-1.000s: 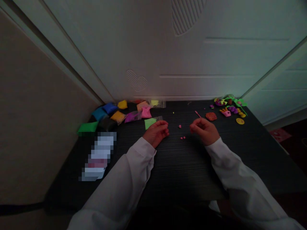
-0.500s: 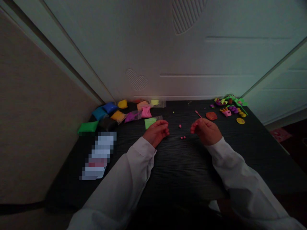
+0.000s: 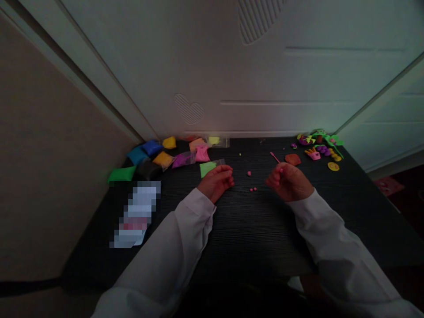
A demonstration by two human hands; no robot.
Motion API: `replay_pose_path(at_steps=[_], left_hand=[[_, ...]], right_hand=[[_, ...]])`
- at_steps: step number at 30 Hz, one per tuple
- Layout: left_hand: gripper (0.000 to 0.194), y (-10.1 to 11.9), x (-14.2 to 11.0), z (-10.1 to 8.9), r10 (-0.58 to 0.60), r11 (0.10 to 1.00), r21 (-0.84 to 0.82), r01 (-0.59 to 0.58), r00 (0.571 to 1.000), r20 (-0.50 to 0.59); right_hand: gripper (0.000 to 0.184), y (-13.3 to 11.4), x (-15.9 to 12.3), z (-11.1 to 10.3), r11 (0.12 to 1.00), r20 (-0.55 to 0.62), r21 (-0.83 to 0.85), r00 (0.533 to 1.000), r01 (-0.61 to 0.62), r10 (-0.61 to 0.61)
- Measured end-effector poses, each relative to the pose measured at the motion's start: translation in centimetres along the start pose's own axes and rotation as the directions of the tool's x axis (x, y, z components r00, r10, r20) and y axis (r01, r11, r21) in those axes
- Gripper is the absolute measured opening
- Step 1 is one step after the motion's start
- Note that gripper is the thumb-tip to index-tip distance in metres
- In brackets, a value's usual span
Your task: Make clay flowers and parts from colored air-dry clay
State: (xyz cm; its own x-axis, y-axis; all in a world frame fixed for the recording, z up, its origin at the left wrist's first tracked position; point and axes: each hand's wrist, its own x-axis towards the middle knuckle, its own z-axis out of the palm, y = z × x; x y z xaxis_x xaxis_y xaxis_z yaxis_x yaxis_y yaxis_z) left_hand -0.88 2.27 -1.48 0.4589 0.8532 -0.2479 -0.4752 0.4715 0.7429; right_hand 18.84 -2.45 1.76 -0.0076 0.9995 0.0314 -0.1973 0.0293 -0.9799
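Observation:
My left hand [image 3: 217, 182] hovers over the dark table, its fingers closed in a pinch near a bag of light green clay [image 3: 208, 169]. Whatever lies between those fingertips is too small to make out. Opposite it, my right hand [image 3: 290, 181] is slightly blurred and pinched, a small bit of pink clay [image 3: 281, 170] showing at its thumb. Between the hands lie a pink clay lump [image 3: 249, 173] and two tiny pink clay balls [image 3: 253, 189]. Just beyond the right hand are a thin pink stick tool [image 3: 274, 157] and a flat reddish-orange clay piece [image 3: 293, 159].
Bags of coloured clay, among them a blue one [image 3: 152, 148] and a purple one [image 3: 182, 160], line the back left. A pixelated phone-like slab [image 3: 136, 215] lies at left. Small clay models [image 3: 313, 153] and a yellow disc [image 3: 333, 166] sit back right, before a white panel [image 3: 281, 119].
My right hand has shifted slightly right and turned, so a pink bit now shows at its thumb. The left hand holds its place. The things on the table look unmoved.

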Motion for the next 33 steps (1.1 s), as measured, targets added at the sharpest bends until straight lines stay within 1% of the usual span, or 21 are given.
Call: replay_pose_path(at_steps=[1,2,3,4,5,6,7,8,9,10,11,12,14,19,23,26,29,33], left_hand=[[0.015,0.0,0.0,0.0,-0.002,1.000,0.001,0.002,1.000,0.000],[0.015,0.0,0.0,0.0,-0.002,1.000,0.003,0.002,1.000,0.000],[0.015,0.0,0.0,0.0,-0.002,1.000,0.004,0.002,1.000,0.002],[0.015,0.0,0.1,0.0,-0.002,1.000,0.004,0.002,1.000,0.004],[0.015,0.0,0.1,-0.1,-0.001,1.000,0.004,0.001,1.000,0.008],[0.015,0.0,0.1,-0.1,-0.001,1.000,0.004,0.001,1.000,0.011],[0.015,0.0,0.1,-0.1,-0.001,1.000,0.004,0.001,1.000,0.011],[0.015,0.0,0.1,-0.1,-0.003,1.000,0.005,0.003,1.000,0.012],[0.014,0.0,0.1,0.0,-0.004,1.000,0.005,0.004,1.000,0.011],[0.014,0.0,0.1,0.0,-0.006,1.000,0.006,0.006,1.000,0.010],[0.014,0.0,0.0,0.0,-0.006,1.000,0.007,0.006,1.000,0.008],[0.014,0.0,0.0,0.1,-0.007,1.000,0.007,0.006,1.000,0.007],[0.015,0.0,-0.1,0.1,-0.005,1.000,0.006,0.005,1.000,0.006],[0.016,-0.1,-0.1,0.0,0.013,1.000,-0.006,-0.013,1.000,0.010],[0.016,-0.1,0.0,-0.1,0.014,1.000,-0.008,-0.014,1.000,0.020],[0.017,-0.1,-0.1,0.0,0.012,1.000,-0.008,-0.012,1.000,0.013],[0.017,-0.1,-0.2,0.1,0.013,1.000,-0.010,-0.013,1.000,0.014],[0.017,-0.1,-0.2,0.0,0.013,1.000,-0.007,-0.013,1.000,0.010]], right_hand=[[0.029,0.0,-0.1,0.0,1.000,0.022,-0.019,1.000,0.015,-0.015],[0.029,0.0,-0.2,0.0,0.996,0.049,-0.082,0.998,0.028,-0.024],[0.028,0.1,-0.4,0.1,0.980,0.084,-0.193,0.996,0.042,-0.026],[0.028,0.3,-0.6,0.3,0.937,0.128,-0.340,0.991,0.074,-0.032],[0.028,0.5,-0.8,0.4,0.856,0.186,-0.500,0.982,0.133,-0.044],[0.026,0.8,-1.0,0.7,0.736,0.248,-0.645,0.967,0.208,-0.057],[0.024,1.2,-1.3,0.9,0.592,0.321,-0.745,0.943,0.308,-0.087],[0.023,1.7,-1.4,1.1,0.447,0.383,-0.805,0.917,0.391,-0.112],[0.021,2.1,-1.6,1.3,0.325,0.412,-0.843,0.903,0.430,-0.126],[0.020,2.5,-1.7,1.4,0.234,0.433,-0.861,0.892,0.451,-0.129],[0.021,2.9,-1.8,1.5,0.172,0.440,-0.872,0.888,0.458,-0.130],[0.022,3.3,-1.8,1.6,0.133,0.441,-0.880,0.888,0.456,-0.129],[0.025,3.7,-1.9,1.5,0.092,0.439,-0.887,0.889,0.452,-0.131],[0.036,3.9,-2.9,0.9,0.045,0.433,-0.895,0.890,0.443,-0.144],[0.034,3.8,-4.2,0.6,0.010,0.415,-0.905,0.888,0.426,-0.199],[0.030,3.8,-4.8,1.0,-0.026,0.427,-0.903,0.885,0.430,-0.186],[0.030,3.7,-4.9,1.7,-0.072,0.448,-0.894,0.880,0.442,-0.155],[0.034,3.6,-4.8,2.1,-0.095,0.416,-0.909,0.899,0.406,-0.136]])
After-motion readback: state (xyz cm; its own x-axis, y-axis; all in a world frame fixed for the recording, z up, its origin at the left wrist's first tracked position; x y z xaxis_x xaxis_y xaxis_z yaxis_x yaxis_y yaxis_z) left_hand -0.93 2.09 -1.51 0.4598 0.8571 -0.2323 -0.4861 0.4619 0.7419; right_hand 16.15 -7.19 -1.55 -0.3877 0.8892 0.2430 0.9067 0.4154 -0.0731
